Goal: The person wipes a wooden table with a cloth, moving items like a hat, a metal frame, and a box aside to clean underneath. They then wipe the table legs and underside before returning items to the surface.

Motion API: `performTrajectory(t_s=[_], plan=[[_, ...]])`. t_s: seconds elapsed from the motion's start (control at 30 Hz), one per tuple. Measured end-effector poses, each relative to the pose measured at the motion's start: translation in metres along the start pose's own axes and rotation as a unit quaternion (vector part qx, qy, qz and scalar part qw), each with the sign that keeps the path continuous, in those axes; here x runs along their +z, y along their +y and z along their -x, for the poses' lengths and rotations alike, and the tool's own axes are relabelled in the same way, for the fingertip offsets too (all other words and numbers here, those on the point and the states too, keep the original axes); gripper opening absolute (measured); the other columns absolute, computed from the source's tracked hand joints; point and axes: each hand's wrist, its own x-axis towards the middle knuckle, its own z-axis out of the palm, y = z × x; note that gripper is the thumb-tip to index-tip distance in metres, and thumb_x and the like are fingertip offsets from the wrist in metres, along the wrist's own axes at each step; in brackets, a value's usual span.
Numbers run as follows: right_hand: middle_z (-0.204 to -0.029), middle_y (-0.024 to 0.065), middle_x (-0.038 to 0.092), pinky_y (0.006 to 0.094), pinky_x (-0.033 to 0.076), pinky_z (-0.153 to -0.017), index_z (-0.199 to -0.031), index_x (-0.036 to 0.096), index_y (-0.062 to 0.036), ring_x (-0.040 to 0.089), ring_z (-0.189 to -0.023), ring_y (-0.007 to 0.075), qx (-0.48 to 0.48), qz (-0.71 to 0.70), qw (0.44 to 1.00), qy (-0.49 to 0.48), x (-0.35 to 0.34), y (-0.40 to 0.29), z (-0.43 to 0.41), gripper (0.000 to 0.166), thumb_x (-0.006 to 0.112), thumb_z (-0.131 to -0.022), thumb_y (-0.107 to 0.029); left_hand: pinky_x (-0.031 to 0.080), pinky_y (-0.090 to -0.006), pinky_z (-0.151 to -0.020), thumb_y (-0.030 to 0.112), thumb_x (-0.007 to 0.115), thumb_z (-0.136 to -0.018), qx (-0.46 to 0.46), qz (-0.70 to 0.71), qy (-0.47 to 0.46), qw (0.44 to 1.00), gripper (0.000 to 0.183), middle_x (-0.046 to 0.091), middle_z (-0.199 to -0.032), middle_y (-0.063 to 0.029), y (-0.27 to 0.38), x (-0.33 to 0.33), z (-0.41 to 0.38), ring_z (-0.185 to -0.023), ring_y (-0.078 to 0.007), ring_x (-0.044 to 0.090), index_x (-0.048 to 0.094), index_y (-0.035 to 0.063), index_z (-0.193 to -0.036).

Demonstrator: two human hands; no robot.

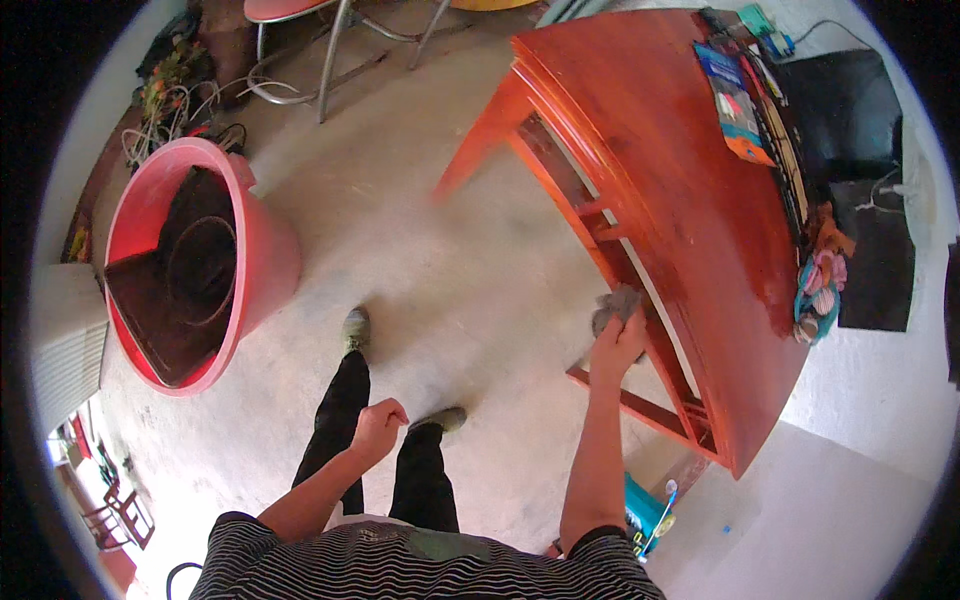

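My right hand [621,341] grips a crumpled grey cloth [616,301] at the front frame of a red-brown wooden table [660,165]. The cloth is against or just in front of a rail below the tabletop, where long openings [654,300] show; whether it touches the wood I cannot tell. Over my legs hangs my left hand [379,429], its fingers curled in, with nothing visible in it. A slanting leg [480,142] of the table stands at its far end.
At left, a large pink tub [274,255] holds dark boards [161,315] and a round dark object. Metal-legged stools [330,67] stand ahead. Along the wall, the tabletop carries a plastic packet [731,105] and a blue-rimmed basket [817,300]. A teal container [643,504] sits beside my right arm.
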Motion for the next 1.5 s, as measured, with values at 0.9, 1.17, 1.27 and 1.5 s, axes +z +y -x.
performTrajectory(t_s=[0.9,1.17,1.27,1.5], plan=[[-0.091,0.0299,0.056,0.0521,0.04,-0.084,-0.088,0.055,0.0051,0.051,-0.088,0.0469,-0.146,0.079,0.986,-0.013,0.176,-0.122,-0.163,0.025,0.046,-0.077,-0.015,0.05,-0.0298,-0.063,-0.006,0.045,-0.075,-0.041,0.039,0.082,0.995,0.017,0.064,-0.07,-0.0118,-0.03,-0.066,-0.013,-0.067,-0.0222,0.064,0.06,0.0002,-0.073],[-0.1,0.0209,0.058,0.0489,0.037,-0.093,-0.088,0.055,0.0007,0.054,-0.094,0.0375,-0.308,0.028,0.942,-0.13,0.164,-0.116,-0.112,0.015,0.052,-0.073,-0.003,0.049,-0.0295,-0.062,-0.007,0.045,-0.075,-0.04,0.017,0.075,0.996,0.017,0.062,-0.069,-0.0122,-0.026,-0.055,-0.01,-0.067,-0.0226,0.063,0.061,0.0005,-0.073],[-0.108,0.0193,0.056,0.0484,0.032,-0.097,-0.099,0.056,0.0004,0.051,-0.104,0.0358,-0.248,-0.063,0.956,-0.145,0.164,-0.115,-0.061,0.025,0.054,-0.075,-0.002,0.049,-0.0297,-0.063,-0.007,0.045,-0.075,-0.036,0.031,0.077,0.996,0.017,0.062,-0.071,-0.0128,-0.023,-0.05,-0.013,-0.068,-0.0226,0.063,0.06,-0.0001,-0.074],[-0.127,0.0217,0.045,0.0509,0.028,-0.101,-0.119,0.048,0.0029,0.041,-0.118,0.0375,-0.081,-0.017,0.997,-0.006,0.133,-0.144,-0.089,0.042,0.055,-0.087,-0.022,0.049,-0.0291,-0.07,-0.006,0.043,-0.078,-0.047,0.02,0.046,0.998,0.016,0.064,-0.075,-0.0111,-0.009,-0.041,-0.015,-0.073,-0.0198,0.062,0.058,-0.0012,-0.077]])
